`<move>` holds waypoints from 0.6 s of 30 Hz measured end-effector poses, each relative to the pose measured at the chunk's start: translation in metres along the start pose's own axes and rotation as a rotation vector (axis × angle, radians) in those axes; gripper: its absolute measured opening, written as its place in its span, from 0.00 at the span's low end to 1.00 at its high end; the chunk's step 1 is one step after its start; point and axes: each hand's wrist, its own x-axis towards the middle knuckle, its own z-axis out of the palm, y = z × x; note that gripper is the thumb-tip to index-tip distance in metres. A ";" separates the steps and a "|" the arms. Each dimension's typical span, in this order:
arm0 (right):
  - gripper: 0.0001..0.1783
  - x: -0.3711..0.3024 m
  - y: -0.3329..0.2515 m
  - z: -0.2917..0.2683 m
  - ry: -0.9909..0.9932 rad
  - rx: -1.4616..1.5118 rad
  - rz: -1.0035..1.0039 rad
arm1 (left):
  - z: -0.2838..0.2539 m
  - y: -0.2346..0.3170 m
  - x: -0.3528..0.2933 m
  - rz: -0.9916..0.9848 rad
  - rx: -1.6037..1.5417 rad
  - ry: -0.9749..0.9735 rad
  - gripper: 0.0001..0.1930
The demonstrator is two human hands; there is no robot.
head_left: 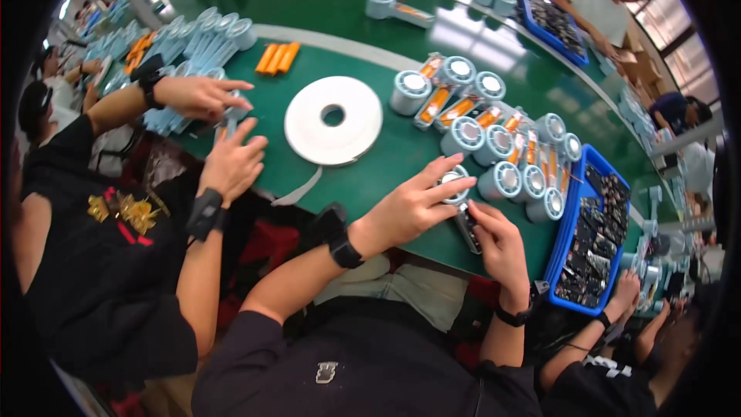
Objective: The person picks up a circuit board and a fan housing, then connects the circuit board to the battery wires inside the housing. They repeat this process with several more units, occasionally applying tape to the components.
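Note:
At the table's near edge, my left hand [413, 205] is closed over the round head of a light blue handheld fan body [454, 177]. Its fingers lie across the top of that head. Against the lower part of the same piece, my right hand [500, 243] has its thumb and fingers closed around the handle. A dark, narrow part [468, 230], perhaps a circuit board, shows between the hands; my fingers cover much of it. Just beyond them sit several similar fan bodies [467, 135], some with orange batteries [436, 103] in their handles.
A white tape roll [361, 120] lies left on the green table [270, 108], near three orange batteries [278, 59]. Blue trays of dark circuit boards [549, 282] stand right. A co-worker's hands [231, 162] work at left beside piled fan bodies [220, 35]; others sit right and across.

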 end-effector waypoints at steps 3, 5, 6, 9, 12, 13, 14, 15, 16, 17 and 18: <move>0.22 -0.008 0.021 0.004 -0.042 0.224 0.077 | -0.010 0.001 0.010 0.000 0.044 -0.045 0.07; 0.24 -0.010 0.032 0.005 -0.047 0.273 0.072 | -0.006 0.004 0.012 0.014 0.067 -0.138 0.06; 0.24 -0.008 0.034 0.007 -0.058 0.284 0.074 | 0.000 -0.001 0.011 0.025 0.097 -0.128 0.06; 0.24 -0.020 0.030 0.018 -0.035 0.369 0.088 | 0.007 -0.007 0.007 -0.094 -0.233 -0.189 0.06; 0.28 -0.028 0.038 0.029 0.067 0.556 0.023 | -0.008 -0.003 0.021 -0.054 -0.174 -0.325 0.06; 0.33 -0.030 0.041 0.031 0.127 0.673 -0.037 | -0.014 0.007 0.025 -0.063 -0.144 -0.341 0.07; 0.33 -0.025 0.040 0.033 0.110 0.682 -0.047 | -0.018 0.012 0.032 -0.065 -0.121 -0.359 0.07; 0.37 -0.022 0.037 0.036 0.170 0.763 -0.102 | -0.021 0.016 0.040 -0.068 -0.100 -0.378 0.07; 0.42 -0.022 0.032 0.036 0.233 0.844 -0.149 | -0.028 0.018 0.052 -0.079 -0.092 -0.378 0.07; 0.47 -0.023 0.027 0.036 0.297 0.927 -0.191 | -0.039 0.014 0.067 -0.062 -0.033 -0.231 0.06; 0.47 -0.024 0.023 0.033 0.289 0.938 -0.186 | -0.047 0.008 0.083 -0.041 0.025 -0.087 0.04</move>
